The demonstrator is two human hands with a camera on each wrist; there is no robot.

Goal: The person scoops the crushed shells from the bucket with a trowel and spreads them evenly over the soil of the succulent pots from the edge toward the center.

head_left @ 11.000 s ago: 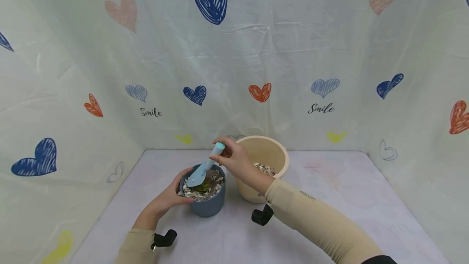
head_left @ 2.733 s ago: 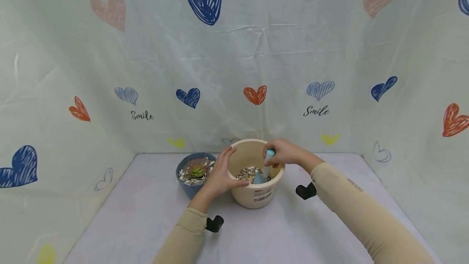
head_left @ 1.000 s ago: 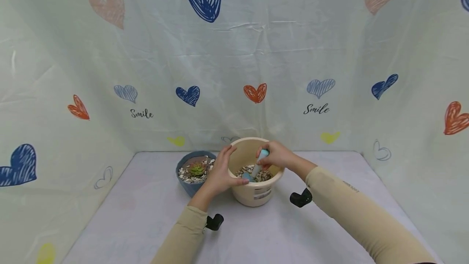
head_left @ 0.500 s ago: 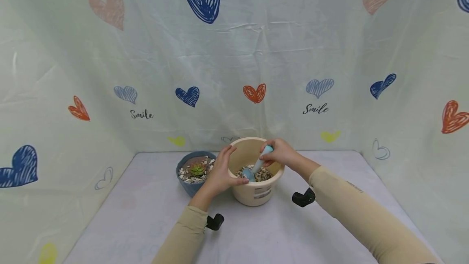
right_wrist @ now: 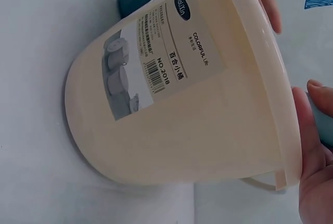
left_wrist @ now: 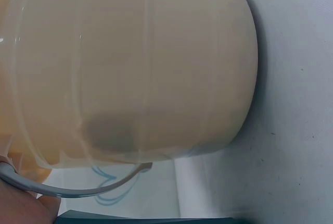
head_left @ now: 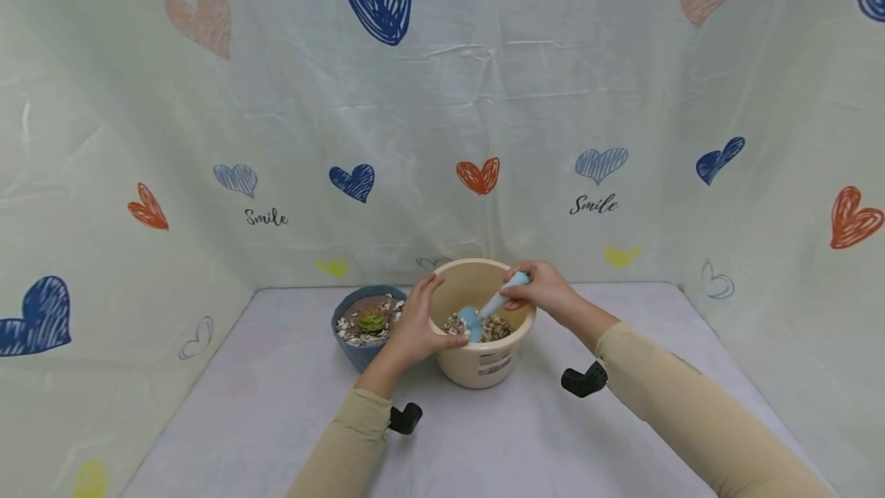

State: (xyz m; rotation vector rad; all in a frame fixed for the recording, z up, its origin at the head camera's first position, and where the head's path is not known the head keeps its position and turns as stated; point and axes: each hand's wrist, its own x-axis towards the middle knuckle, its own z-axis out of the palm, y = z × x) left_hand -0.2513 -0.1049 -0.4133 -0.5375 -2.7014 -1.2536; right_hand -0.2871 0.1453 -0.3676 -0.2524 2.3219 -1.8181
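A cream round plastic bucket (head_left: pixel 477 367) stands on the white-covered bench (head_left: pixel 276 398), mixed pale and brown gravel (head_left: pixel 495 328) lying in its bottom. The left hand (head_left: pixel 415 335) grips the bucket's rim, thumb over the near edge and the other fingers spread along the left side. The right hand (head_left: pixel 542 288) pinches the handle of a light-blue plastic scoop (head_left: pixel 494 305), which slants down to the left inside the bucket, its blade among the gravel. How much the blade carries is too small to tell. Near the bucket's left side sits a rounded blue-grey pot (head_left: pixel 358 358) with a green, red-tinged succulent (head_left: pixel 372 320) amid pebbles; no hand holds it.

The step in hand looks like scooping gravel. The next move probably calls for levelling the blade under its load and lifting it clear of the rim, with the bucket steadied.
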